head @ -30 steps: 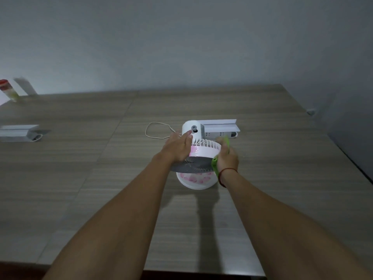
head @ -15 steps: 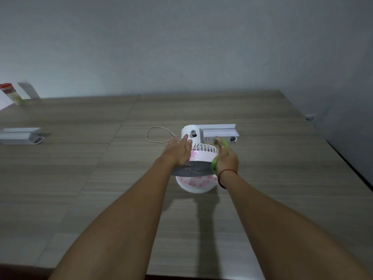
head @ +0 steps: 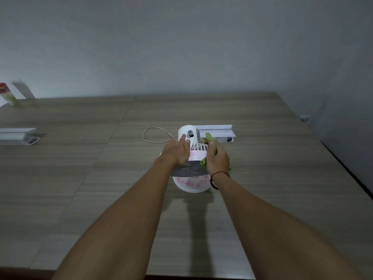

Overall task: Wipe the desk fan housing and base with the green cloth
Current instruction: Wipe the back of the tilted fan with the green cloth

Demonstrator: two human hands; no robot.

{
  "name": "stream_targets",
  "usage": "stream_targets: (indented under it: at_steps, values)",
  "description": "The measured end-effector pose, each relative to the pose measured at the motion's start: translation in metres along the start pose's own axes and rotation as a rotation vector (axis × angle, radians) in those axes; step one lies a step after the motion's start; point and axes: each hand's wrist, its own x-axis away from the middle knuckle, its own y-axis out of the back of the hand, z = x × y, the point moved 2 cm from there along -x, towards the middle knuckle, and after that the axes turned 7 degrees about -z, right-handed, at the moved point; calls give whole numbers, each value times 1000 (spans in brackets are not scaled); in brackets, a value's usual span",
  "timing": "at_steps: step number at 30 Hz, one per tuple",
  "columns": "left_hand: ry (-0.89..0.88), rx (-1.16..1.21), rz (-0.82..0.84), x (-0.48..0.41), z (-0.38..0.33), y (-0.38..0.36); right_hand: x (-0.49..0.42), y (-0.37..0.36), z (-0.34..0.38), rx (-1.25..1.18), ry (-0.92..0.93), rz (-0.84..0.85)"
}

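A small white desk fan [head: 191, 138] with pink flower prints and a dark front grille stands mid-table on a round white base [head: 191, 185]. My left hand [head: 177, 151] lies flat on the left side of the fan housing, fingers reaching its white motor cap. My right hand [head: 218, 158] presses the green cloth [head: 210, 139] against the right side of the housing; green edges show above the fingers and under the palm. A red string circles that wrist.
A white power strip box [head: 216, 131] lies right behind the fan, and a thin white cord [head: 153, 134] loops to the left. Another white box [head: 17, 136] sits at the far left. A red-capped bottle [head: 7, 96] stands by the wall. The table edge [head: 343, 168] runs along the right.
My right hand with the cloth has slid a little farther back along the fan's right side. My left hand has crept up onto the motor cap. The view has tilted slightly.
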Motion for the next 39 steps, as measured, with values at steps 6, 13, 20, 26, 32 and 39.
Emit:
stream_targets:
  at_steps: [6,13,20,26,32,39]
  values:
    - [31,-39,6,0,1,-5,18,5,-24,11,-9,23]
    - [65,-5,-3,-2,2,0,29,8,-24,57,-40,12]
    - [43,7,78,-10,7,-6,1,-7,-13,129,-79,-14]
    - [33,12,93,-15,5,-8,-34,-6,-12,104,-171,118]
    - [21,25,69,-15,0,-4,-40,9,-34,29,-623,155]
    - [49,73,34,-13,2,3,-26,-3,-1,2,-197,9]
